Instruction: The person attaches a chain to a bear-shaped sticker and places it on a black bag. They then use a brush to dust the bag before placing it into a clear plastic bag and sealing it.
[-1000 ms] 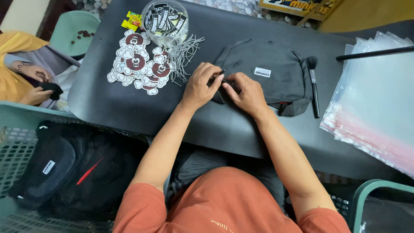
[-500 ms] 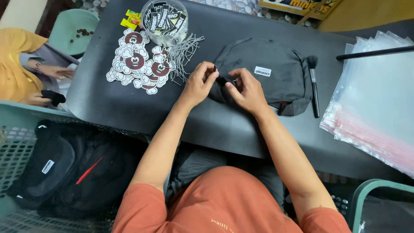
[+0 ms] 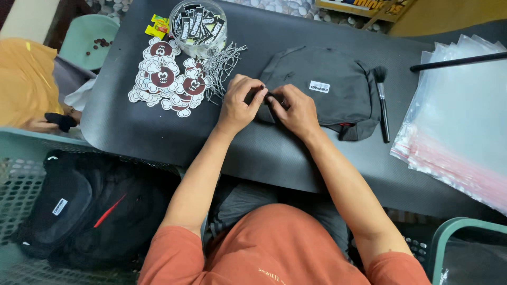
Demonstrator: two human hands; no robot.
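On the dark table, a grey bag lies just beyond both hands; the left hand and right hand pinch closed on its near-left edge.

Matt grey cloth bag, glossy clear plastic sleeves, matt dark table

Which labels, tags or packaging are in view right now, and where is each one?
Sewn label: small white rectangle on the dark bag.
Tags: black and white strips in a clear round tub, table's far left.
Stickers: red-brown and white cloud shapes, left of the left hand.
Yellow packets: beside the tub.
Clear bags: red-edged stack, right.
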